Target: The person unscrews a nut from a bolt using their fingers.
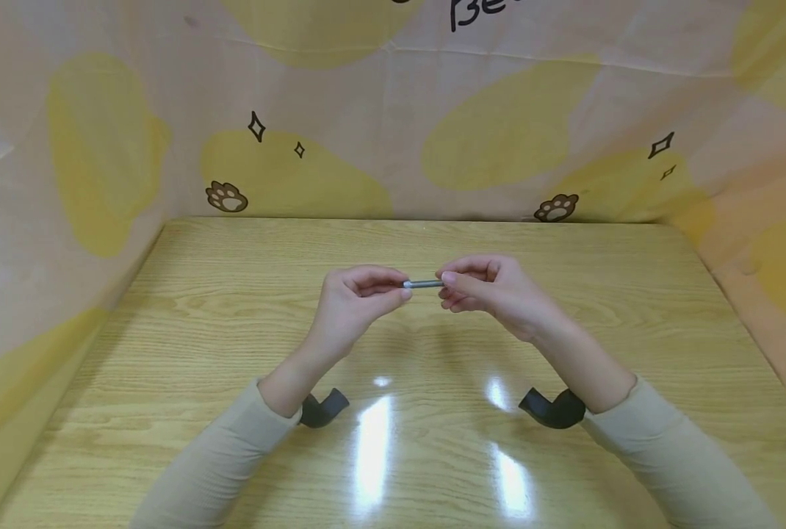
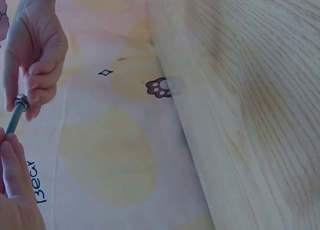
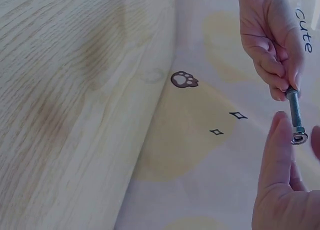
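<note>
A grey threaded bolt is held up level above the table, between the two hands. In the head view my left hand pinches its left end with thumb and fingertips, and the same grip of the left hand shows in the right wrist view. A shiny flanged nut sits on the bolt's other end. Around that nut my right hand has its thumb and forefinger on either side. The right wrist view shows a small gap between the nut and the thumb; the forefinger lies close along the nut.
The wood-grain table lies below both hands. A patterned cloth with yellow patches and paw prints hangs at the back and sides. Black curved pieces stick out beside both wrists.
</note>
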A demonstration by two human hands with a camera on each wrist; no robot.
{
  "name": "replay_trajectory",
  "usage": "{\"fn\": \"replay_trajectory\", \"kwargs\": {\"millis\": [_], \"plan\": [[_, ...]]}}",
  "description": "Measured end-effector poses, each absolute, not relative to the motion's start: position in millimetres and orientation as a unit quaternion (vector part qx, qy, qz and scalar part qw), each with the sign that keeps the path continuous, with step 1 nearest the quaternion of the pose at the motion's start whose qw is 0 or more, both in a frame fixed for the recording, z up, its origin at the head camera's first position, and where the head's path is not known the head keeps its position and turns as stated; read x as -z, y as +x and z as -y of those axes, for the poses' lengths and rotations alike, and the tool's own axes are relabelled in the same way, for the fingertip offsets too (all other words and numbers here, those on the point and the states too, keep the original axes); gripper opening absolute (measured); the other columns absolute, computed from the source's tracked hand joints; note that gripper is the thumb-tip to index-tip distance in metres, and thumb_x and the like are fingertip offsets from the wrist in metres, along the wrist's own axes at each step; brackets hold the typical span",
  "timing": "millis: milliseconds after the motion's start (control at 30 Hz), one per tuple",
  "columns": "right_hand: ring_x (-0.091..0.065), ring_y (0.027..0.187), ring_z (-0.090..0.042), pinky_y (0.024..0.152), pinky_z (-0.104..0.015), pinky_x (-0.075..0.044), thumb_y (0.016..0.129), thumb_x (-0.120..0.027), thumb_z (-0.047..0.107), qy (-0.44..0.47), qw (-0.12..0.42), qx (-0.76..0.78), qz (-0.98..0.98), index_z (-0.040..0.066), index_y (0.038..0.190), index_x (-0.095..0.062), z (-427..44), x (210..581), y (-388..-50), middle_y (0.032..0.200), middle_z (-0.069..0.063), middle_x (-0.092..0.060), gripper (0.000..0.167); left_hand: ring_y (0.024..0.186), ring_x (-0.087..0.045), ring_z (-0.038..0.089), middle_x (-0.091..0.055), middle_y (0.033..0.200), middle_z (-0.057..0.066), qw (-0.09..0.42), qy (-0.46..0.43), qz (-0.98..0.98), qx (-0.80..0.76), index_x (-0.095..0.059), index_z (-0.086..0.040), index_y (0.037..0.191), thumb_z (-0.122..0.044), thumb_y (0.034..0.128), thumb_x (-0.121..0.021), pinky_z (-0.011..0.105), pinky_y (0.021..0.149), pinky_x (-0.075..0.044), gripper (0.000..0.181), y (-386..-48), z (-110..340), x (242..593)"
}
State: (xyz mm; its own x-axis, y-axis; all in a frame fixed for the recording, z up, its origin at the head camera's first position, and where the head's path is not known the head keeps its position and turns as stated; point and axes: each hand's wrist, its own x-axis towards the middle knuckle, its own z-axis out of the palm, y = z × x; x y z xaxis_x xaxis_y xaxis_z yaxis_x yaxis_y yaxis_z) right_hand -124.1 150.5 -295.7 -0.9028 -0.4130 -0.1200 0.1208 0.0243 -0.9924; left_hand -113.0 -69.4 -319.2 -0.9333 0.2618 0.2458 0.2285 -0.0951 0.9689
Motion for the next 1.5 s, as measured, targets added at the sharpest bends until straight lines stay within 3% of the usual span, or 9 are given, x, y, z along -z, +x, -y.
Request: {"fn": "replay_trajectory", "kwargs": {"millis": [200, 400, 533, 667, 800, 967, 1100, 1300, 1500], "plan": [[-0.066, 0.076, -0.014, 0.077, -0.029, -0.055, 0.084, -0.065, -0.001, -0.120, 0.172, 0.692, -0.691, 0.006, 0.093, -0.068, -151.8, 297.0, -124.5, 0.082, -0.004, -0.068, 0.012, 0.079, -0.068, 0.019, -0.068, 0.090, 0.016, 0.014, 0.190, -0.670, -0.717, -0.067, 0.010, 0.095, 0.004, 0.0802, -0.069, 0.034, 0.075, -0.056, 0.016, -112.3, 69.9, 317.9], [-0.066, 0.080, -0.015, 0.081, -0.030, -0.054, 0.082, -0.067, -0.002, -0.115, 0.175, 0.689, -0.694, 0.000, 0.107, -0.062, -151.4, 295.7, -124.0, 0.090, -0.005, -0.067, 0.025, 0.078, -0.068, 0.018, -0.069, 0.090, 0.015, 0.015, 0.184, -0.670, -0.719, -0.067, 0.011, 0.095, 0.006, 0.0794, -0.069, 0.033, 0.074, -0.057, 0.017, -112.2, 70.1, 317.2], [-0.065, 0.075, -0.016, 0.074, -0.029, -0.056, 0.088, -0.062, 0.004, -0.107, 0.188, 0.689, -0.692, -0.005, 0.106, -0.059, -149.9, 295.3, -124.2, 0.084, -0.007, -0.066, 0.020, 0.078, -0.068, 0.018, -0.069, 0.090, 0.015, 0.017, 0.182, -0.670, -0.719, -0.066, 0.011, 0.096, 0.005, 0.0795, -0.069, 0.033, 0.074, -0.057, 0.017, -111.8, 70.0, 316.3], [-0.064, 0.071, -0.014, 0.070, -0.027, -0.056, 0.088, -0.061, 0.003, -0.115, 0.182, 0.696, -0.685, 0.002, 0.094, -0.065, -150.4, 296.2, -124.3, 0.078, -0.005, -0.066, 0.007, 0.079, -0.068, 0.019, -0.069, 0.090, 0.016, 0.018, 0.184, -0.667, -0.721, -0.066, 0.011, 0.096, 0.005, 0.0797, -0.069, 0.033, 0.075, -0.056, 0.017, -111.7, 69.8, 316.1], [-0.064, 0.073, -0.012, 0.075, -0.027, -0.055, 0.083, -0.065, -0.004, -0.130, 0.166, 0.701, -0.681, 0.008, 0.091, -0.067, -151.7, 296.1, -123.5, 0.081, -0.003, -0.067, 0.014, 0.079, -0.068, 0.018, -0.069, 0.089, 0.015, 0.016, 0.186, -0.668, -0.721, -0.067, 0.011, 0.095, 0.005, 0.0797, -0.069, 0.033, 0.075, -0.056, 0.017, -111.5, 69.9, 316.2], [-0.065, 0.078, -0.013, 0.079, -0.028, -0.054, 0.081, -0.066, -0.006, -0.131, 0.166, 0.697, -0.685, 0.006, 0.099, -0.064, -152.6, 295.2, -123.3, 0.091, -0.003, -0.065, 0.022, 0.078, -0.068, 0.018, -0.069, 0.089, 0.013, 0.015, 0.185, -0.666, -0.722, -0.067, 0.010, 0.095, 0.005, 0.0796, -0.069, 0.034, 0.075, -0.056, 0.016, -111.9, 70.1, 316.8], [-0.066, 0.079, -0.017, 0.078, -0.031, -0.055, 0.088, -0.062, 0.003, -0.120, 0.187, 0.693, -0.686, 0.001, 0.108, -0.060, -152.1, 293.8, -124.2, 0.092, -0.008, -0.064, 0.020, 0.079, -0.068, 0.019, -0.069, 0.089, 0.013, 0.017, 0.181, -0.664, -0.725, -0.066, 0.010, 0.096, 0.005, 0.0795, -0.069, 0.034, 0.075, -0.056, 0.017, -112.7, 70.0, 317.7], [-0.066, 0.072, -0.014, 0.071, -0.028, -0.057, 0.090, -0.059, 0.003, -0.108, 0.194, 0.713, -0.665, 0.001, 0.093, -0.067, -151.3, 295.7, -125.7, 0.079, -0.007, -0.068, 0.008, 0.080, -0.068, 0.019, -0.069, 0.089, 0.013, 0.018, 0.181, -0.661, -0.728, -0.066, 0.010, 0.096, 0.005, 0.0794, -0.070, 0.035, 0.076, -0.056, 0.017, -112.9, 69.7, 317.5], [-0.066, 0.075, -0.014, 0.076, -0.028, -0.055, 0.084, -0.063, -0.004, -0.126, 0.170, 0.712, -0.670, 0.012, 0.088, -0.071, -152.8, 296.9, -125.5, 0.081, -0.004, -0.069, 0.018, 0.080, -0.068, 0.020, -0.069, 0.090, 0.013, 0.021, 0.184, -0.662, -0.727, -0.067, 0.010, 0.096, 0.004, 0.0799, -0.069, 0.035, 0.076, -0.056, 0.017, -112.7, 70.4, 317.5]]}}
